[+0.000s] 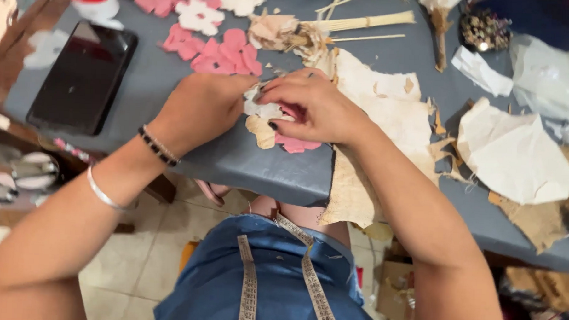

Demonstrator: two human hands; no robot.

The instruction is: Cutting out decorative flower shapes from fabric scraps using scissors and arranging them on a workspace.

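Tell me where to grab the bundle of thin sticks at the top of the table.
Take the stick bundle around its free right end, coming from above with fingers pinching across its width. It lies flat, pointing left to right, and its left end is tucked into the crumpled husk pieces.

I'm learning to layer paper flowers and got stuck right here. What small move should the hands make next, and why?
Probably press the cream petal piece flat onto the pink flower cutout and square them up. Both the left hand and right hand pinch the stack at the table edge, and the cream piece sits off-centre, its lobe overhanging the pink.
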